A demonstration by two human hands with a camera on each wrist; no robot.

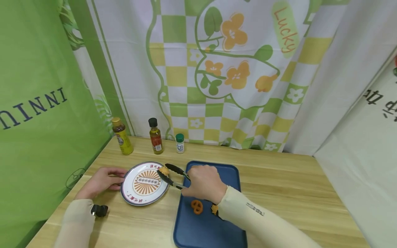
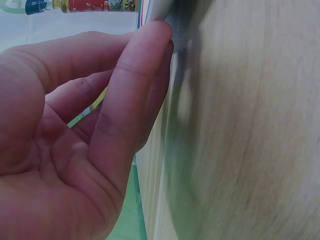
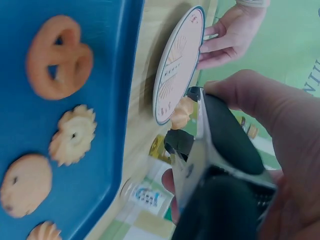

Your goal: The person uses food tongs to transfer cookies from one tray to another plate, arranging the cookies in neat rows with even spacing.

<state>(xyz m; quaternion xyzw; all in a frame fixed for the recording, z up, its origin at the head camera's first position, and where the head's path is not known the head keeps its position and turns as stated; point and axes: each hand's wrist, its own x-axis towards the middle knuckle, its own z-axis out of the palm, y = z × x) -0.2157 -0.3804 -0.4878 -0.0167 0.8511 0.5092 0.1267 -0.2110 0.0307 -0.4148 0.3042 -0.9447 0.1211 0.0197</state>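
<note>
My left hand (image 1: 102, 179) is at the left rim of a round white plate (image 1: 131, 177) with an orange ray pattern. Its fairly straight fingers (image 2: 127, 80) touch the edge. In my right hand (image 1: 206, 182) I grip black-tipped metal tongs (image 1: 174, 168), whose tips pinch a small piped cookie (image 1: 163, 171) over the plate's right side. Below that hand lies a blue tray (image 1: 189, 232). It carries a pretzel (image 3: 60, 57), a flower-shaped cookie (image 3: 73, 135), a round cookie (image 3: 26, 185) and another ridged cookie (image 3: 44, 231). My right forearm hides part of the tray.
Along the back of the wooden table (image 1: 279, 182) stand a yellow-labelled bottle (image 1: 122, 137), an oil bottle (image 1: 156, 137) with a black cap and a small green-capped jar (image 1: 180, 144). Patterned curtains (image 1: 173, 69) hang behind, with a green cloth (image 1: 40, 69) at the left.
</note>
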